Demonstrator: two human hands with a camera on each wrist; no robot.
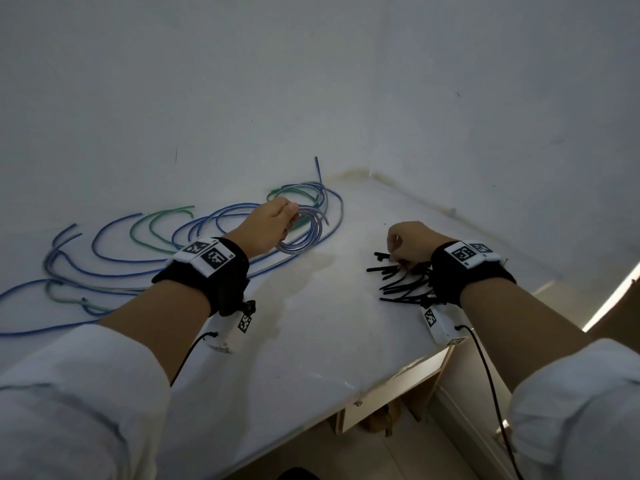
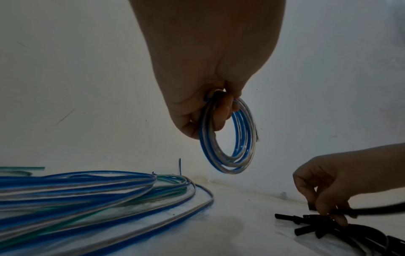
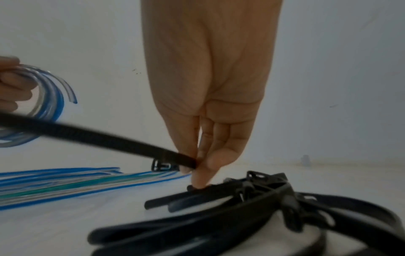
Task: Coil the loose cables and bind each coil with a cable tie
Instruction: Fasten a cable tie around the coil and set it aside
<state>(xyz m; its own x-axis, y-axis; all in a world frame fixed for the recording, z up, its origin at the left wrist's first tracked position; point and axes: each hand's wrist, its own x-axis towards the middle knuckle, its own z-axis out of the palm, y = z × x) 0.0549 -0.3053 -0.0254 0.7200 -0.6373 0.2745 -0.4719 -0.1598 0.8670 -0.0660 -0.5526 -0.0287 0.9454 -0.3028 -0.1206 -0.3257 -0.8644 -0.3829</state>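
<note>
My left hand (image 1: 273, 225) (image 2: 210, 110) grips a small coil of blue-and-clear cable (image 1: 308, 230) (image 2: 230, 145) (image 3: 48, 102), held up off the white table (image 1: 311, 323). My right hand (image 1: 408, 242) (image 3: 201, 155) (image 2: 328, 195) pinches one black cable tie (image 3: 98, 138) between thumb and fingers, just above a pile of black cable ties (image 1: 405, 282) (image 3: 230, 216) (image 2: 328, 228). Several loose blue and green cables (image 1: 156, 237) (image 2: 76, 195) (image 3: 65, 183) lie spread over the table's left side.
A white wall (image 1: 311, 81) rises right behind the table, meeting it in a corner at the back. The table's front edge (image 1: 398, 375) runs diagonally on the right, with a wooden drawer unit (image 1: 391, 403) and floor below it.
</note>
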